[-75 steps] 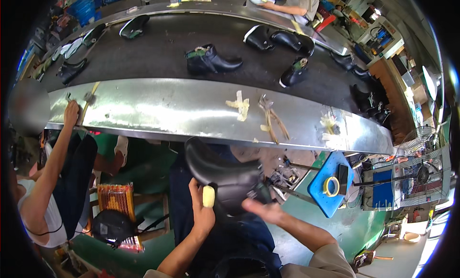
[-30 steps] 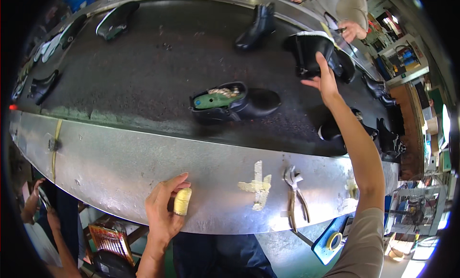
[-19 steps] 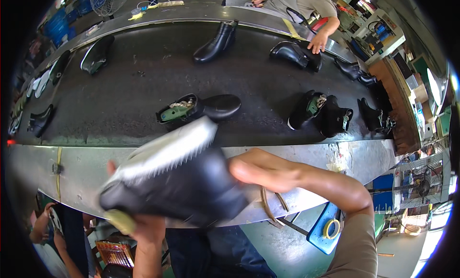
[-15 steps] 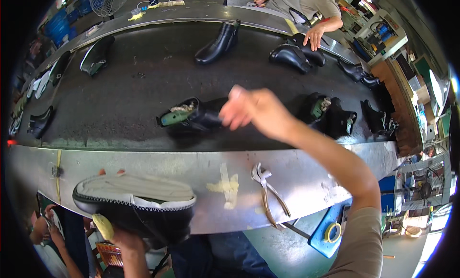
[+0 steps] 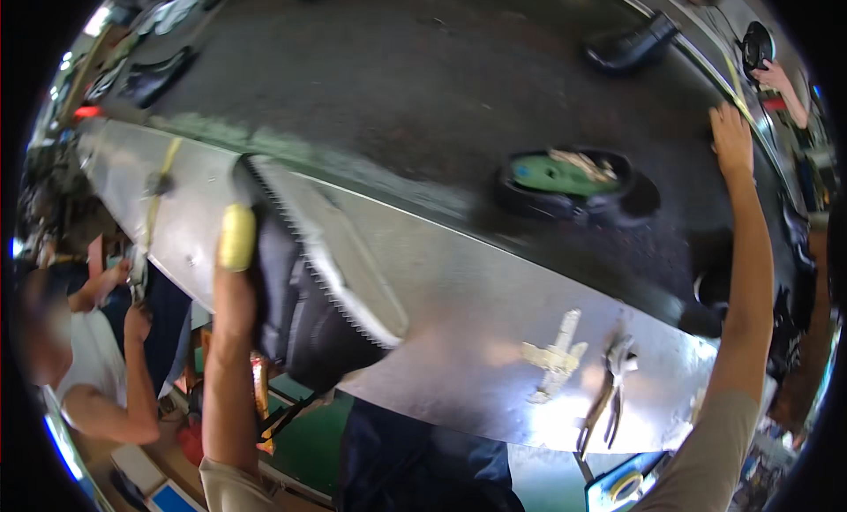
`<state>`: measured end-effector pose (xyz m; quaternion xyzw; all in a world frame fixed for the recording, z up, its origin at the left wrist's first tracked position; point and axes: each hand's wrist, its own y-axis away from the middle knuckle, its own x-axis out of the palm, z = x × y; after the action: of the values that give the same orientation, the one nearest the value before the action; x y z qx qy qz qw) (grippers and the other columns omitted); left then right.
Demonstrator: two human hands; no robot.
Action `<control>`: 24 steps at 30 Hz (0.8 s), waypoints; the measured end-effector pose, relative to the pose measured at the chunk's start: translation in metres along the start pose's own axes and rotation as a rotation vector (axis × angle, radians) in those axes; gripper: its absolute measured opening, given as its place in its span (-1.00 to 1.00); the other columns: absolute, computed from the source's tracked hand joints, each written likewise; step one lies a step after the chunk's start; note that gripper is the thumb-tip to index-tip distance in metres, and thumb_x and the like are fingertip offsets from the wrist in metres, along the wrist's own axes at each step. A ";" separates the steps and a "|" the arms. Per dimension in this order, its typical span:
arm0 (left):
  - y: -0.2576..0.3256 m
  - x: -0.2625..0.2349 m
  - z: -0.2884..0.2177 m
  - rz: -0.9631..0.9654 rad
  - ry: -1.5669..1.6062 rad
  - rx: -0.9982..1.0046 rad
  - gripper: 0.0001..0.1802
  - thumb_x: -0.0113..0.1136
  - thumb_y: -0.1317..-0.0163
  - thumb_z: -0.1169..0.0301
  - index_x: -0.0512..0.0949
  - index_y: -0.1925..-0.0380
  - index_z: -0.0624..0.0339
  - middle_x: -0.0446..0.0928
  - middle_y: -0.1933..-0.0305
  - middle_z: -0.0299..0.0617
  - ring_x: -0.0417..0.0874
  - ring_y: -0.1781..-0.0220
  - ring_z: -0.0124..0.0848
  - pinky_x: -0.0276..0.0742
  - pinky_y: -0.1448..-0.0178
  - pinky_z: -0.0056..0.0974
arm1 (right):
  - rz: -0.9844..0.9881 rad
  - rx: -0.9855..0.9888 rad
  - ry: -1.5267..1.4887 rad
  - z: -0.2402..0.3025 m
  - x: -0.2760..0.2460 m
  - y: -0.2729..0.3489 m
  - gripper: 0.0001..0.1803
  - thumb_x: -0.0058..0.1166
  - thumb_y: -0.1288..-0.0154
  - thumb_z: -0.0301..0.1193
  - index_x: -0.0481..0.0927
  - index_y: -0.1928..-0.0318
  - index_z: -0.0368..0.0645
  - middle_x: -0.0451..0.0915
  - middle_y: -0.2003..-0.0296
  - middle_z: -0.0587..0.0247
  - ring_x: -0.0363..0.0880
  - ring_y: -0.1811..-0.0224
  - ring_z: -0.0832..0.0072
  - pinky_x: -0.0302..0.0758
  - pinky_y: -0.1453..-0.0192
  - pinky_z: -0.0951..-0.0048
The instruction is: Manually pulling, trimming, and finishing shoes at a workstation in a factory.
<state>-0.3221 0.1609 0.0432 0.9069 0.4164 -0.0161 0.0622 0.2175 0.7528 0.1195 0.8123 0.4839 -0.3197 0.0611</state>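
Observation:
My left hand (image 5: 236,287) grips a black shoe upper (image 5: 296,313) at the left, over the near metal ledge. A yellow covering wraps its thumb; its other fingers are hidden behind the upper. White zigzag stitching and a pale lining run along the upper's edge, which slants down to the right. At the far right, my right hand (image 5: 732,139) is stretched out over the dark belt, close to the far rail. Its fingers point away from me, slightly apart, with nothing visible in them. Nearer on the belt lies a black shoe (image 5: 635,199) with a green insole, blurred.
Pincers (image 5: 610,393) lie on the metal ledge (image 5: 459,300) beside crossed pale tape (image 5: 556,357). A black boot (image 5: 631,48) lies by the far rail. Another person (image 5: 110,362) works at the left; a co-worker's hand (image 5: 781,88) holds a dark shoe at the far right.
My view has swung left, so the ledge slants. The upper in my left hand has tipped from level to steep. My right arm has stretched farther out, toward the far rail.

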 end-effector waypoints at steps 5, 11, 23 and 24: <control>0.043 0.031 -0.085 0.159 -0.317 0.174 -0.40 -0.02 -0.54 0.43 0.24 -0.54 0.31 0.40 -0.49 0.02 0.44 -0.47 -0.27 0.20 -0.59 -0.21 | 0.528 0.096 -0.260 0.047 -0.070 0.019 -0.62 0.38 -0.17 -0.35 0.45 0.11 -0.05 0.66 0.10 0.13 0.70 0.01 0.25 0.61 -0.03 0.17; 0.115 0.029 -0.077 0.076 -0.541 0.454 -0.39 0.18 -0.45 0.45 0.33 -0.47 0.26 0.40 -0.45 0.10 0.37 -0.52 -0.04 0.21 -0.59 -0.04 | 0.284 0.126 -0.385 0.047 -0.126 0.100 -0.83 0.25 -0.37 -0.29 0.56 0.25 -0.07 0.71 0.24 0.20 0.76 0.18 0.21 0.65 0.10 0.12; 0.269 0.009 0.081 0.549 -0.833 0.376 -0.31 0.36 -0.15 0.38 0.48 -0.35 0.07 0.39 -0.44 0.04 0.34 -0.51 0.14 0.24 -0.53 0.19 | 0.424 0.619 -0.414 0.016 -0.140 0.123 -0.69 0.22 -0.40 -0.17 0.68 0.08 -0.15 0.76 0.12 -0.02 0.76 0.05 0.00 0.65 -0.04 0.00; 0.270 0.010 0.088 0.477 -0.859 0.278 -0.31 0.36 -0.16 0.37 0.47 -0.36 0.08 0.36 -0.46 0.08 0.31 -0.52 0.17 0.21 -0.54 0.20 | 0.383 0.634 -0.413 0.016 -0.138 0.115 -0.68 0.22 -0.40 -0.17 0.68 0.06 -0.15 0.74 0.09 -0.04 0.75 0.03 -0.02 0.64 -0.07 -0.01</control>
<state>-0.1096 -0.0169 -0.0176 0.8878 0.1286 -0.4283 0.1085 0.2602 0.5828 0.1621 0.7851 0.1794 -0.5916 -0.0376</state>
